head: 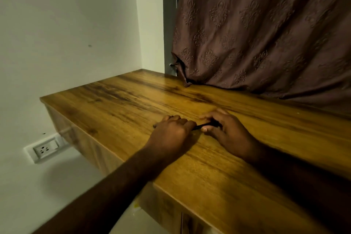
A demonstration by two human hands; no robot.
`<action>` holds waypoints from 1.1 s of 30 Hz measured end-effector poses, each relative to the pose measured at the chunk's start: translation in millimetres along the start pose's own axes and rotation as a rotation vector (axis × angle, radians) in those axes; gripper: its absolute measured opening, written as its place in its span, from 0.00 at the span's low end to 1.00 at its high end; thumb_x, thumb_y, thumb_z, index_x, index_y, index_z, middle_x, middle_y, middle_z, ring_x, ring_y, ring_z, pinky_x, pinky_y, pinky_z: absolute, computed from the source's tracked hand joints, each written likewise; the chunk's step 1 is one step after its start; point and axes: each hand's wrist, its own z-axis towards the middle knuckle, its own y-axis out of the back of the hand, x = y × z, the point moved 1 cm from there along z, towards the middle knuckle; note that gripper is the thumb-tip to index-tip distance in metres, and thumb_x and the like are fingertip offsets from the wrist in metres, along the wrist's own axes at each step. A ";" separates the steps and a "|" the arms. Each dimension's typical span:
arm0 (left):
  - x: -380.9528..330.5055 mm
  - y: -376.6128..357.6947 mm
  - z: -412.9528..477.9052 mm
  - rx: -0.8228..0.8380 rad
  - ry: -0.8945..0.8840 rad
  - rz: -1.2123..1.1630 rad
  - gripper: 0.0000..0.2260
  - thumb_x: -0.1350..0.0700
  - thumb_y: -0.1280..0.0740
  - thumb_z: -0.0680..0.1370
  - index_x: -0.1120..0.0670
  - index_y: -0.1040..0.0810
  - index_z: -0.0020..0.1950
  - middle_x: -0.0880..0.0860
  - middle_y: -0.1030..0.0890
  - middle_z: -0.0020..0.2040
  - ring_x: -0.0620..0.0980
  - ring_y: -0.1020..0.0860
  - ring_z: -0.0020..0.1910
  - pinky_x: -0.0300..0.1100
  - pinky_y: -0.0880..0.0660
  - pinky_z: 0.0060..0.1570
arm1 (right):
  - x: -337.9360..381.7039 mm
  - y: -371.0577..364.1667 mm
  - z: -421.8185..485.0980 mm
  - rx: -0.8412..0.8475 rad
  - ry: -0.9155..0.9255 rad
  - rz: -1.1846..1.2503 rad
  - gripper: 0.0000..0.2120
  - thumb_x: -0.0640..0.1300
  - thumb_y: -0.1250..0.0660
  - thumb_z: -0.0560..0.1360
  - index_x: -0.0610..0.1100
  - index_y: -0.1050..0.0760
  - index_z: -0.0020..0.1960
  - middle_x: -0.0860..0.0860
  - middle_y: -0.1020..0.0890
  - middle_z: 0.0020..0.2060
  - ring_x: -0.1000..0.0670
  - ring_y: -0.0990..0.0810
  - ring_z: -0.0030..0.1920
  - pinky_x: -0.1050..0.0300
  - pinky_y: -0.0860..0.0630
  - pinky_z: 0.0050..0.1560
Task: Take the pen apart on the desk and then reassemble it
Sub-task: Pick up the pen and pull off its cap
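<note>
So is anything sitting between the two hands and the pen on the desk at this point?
No, nothing visible does. The left hand and the right hand each already grip an end of the thin black pen, held low over the brown wood-grain desk. Only its middle section shows between them; the hands hide the rest.

Two hands low over a wooden table [209, 167], left hand [171, 135] and right hand [228, 133] gripping a black pen [201, 125] between them, brown curtain [266, 34] far right
</note>
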 end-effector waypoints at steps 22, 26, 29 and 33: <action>-4.6 7.9 -0.2 -0.011 0.223 -0.175 0.18 0.46 0.33 0.76 0.51 0.28 0.64 0.53 0.18 0.53 0.55 0.20 0.47 0.44 0.26 0.41 | -17.0 9.2 12.2 0.135 -0.334 0.637 0.07 0.40 0.35 0.78 0.39 0.25 0.41 0.47 0.20 0.30 0.53 0.23 0.26 0.63 0.28 0.23; -4.3 8.9 3.2 0.032 0.155 -0.197 0.11 0.50 0.35 0.78 0.52 0.22 0.58 0.53 0.18 0.50 0.55 0.21 0.46 0.48 0.25 0.43 | -11.9 5.1 9.7 0.115 -0.312 0.609 0.06 0.37 0.35 0.77 0.39 0.24 0.42 0.45 0.19 0.32 0.54 0.23 0.26 0.63 0.28 0.23; -3.2 7.7 2.4 0.040 0.164 -0.240 0.10 0.51 0.37 0.79 0.53 0.21 0.57 0.53 0.19 0.48 0.53 0.22 0.45 0.46 0.26 0.42 | -10.5 4.6 8.7 0.084 -0.318 0.596 0.06 0.34 0.36 0.77 0.38 0.24 0.42 0.43 0.20 0.32 0.52 0.21 0.26 0.62 0.23 0.26; 0.4 5.9 3.0 0.029 0.170 -0.235 0.11 0.52 0.38 0.79 0.55 0.21 0.55 0.55 0.19 0.47 0.56 0.21 0.44 0.49 0.25 0.41 | -8.5 -0.3 13.3 0.052 -0.300 0.572 0.06 0.33 0.37 0.77 0.37 0.24 0.42 0.42 0.20 0.32 0.51 0.20 0.26 0.61 0.21 0.28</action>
